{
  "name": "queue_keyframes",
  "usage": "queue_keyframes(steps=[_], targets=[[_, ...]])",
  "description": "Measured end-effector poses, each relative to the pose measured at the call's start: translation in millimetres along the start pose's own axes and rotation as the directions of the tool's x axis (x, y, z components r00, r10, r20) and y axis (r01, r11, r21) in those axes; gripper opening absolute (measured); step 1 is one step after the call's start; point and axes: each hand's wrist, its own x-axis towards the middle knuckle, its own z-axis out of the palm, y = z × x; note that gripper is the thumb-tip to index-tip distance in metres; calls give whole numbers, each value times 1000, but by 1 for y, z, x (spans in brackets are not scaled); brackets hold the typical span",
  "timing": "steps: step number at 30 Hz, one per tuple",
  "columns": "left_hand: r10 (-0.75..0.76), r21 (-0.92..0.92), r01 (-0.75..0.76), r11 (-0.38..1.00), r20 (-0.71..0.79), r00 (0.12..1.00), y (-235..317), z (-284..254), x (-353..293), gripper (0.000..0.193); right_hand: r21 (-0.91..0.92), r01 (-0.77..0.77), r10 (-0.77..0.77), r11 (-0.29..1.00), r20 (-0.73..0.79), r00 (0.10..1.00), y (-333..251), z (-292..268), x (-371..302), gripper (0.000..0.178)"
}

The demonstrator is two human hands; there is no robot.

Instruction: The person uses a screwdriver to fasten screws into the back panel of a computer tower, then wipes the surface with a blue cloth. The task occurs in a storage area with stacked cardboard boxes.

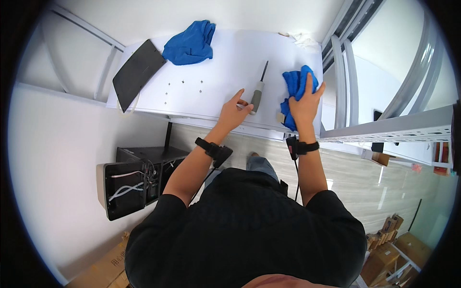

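Observation:
My left hand (235,113) is at the near edge of the white table, fingers apart, its thumb close to the handle end of a grey-handled screwdriver (257,97). The screwdriver lies flat, its dark shaft pointing away from me. Farther right, my right hand (305,106) is on a crumpled blue cloth (293,86), which bunches between thumb and forefinger. A small beige piece (280,117) shows at the cloth's near left edge. Several small screws (183,82) lie spread on the table left of my left hand.
A dark flat panel (137,77) slants at the table's left end, beside another blue cloth (192,44). Crumpled white material (306,41) sits at the far right corner. Below the table at left stands an opened black computer case (126,189) with cables. Metal shelving (384,126) borders the right.

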Motion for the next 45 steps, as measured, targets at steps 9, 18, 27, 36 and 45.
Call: queue_keyframes(steps=[9, 18, 27, 36, 45], targets=[[-121, -547, 97, 832, -8, 993, -17, -43, -41, 44, 812, -110, -127, 573, 221, 967, -31, -40, -27, 91], [-90, -993, -115, 21, -116, 989, -53, -104, -137, 64, 873, -355, -714, 335, 481, 509, -164, 33, -138, 94], [-90, -917, -306, 255, -337, 937, -100, -197, -312, 56, 691, 657, -950, 301, 274, 147, -255, 96, -290, 89], [-80, -645, -433, 630, -608, 790, -166, -306, -542, 47, 829, 559, -999, 23, 32, -7, -361, 134, -531, 93], [-169, -192, -93, 977, -962, 214, -250, -420, -629, 23, 638, 743, -977, 203, 78, 200, -475, 182, -562, 78]])
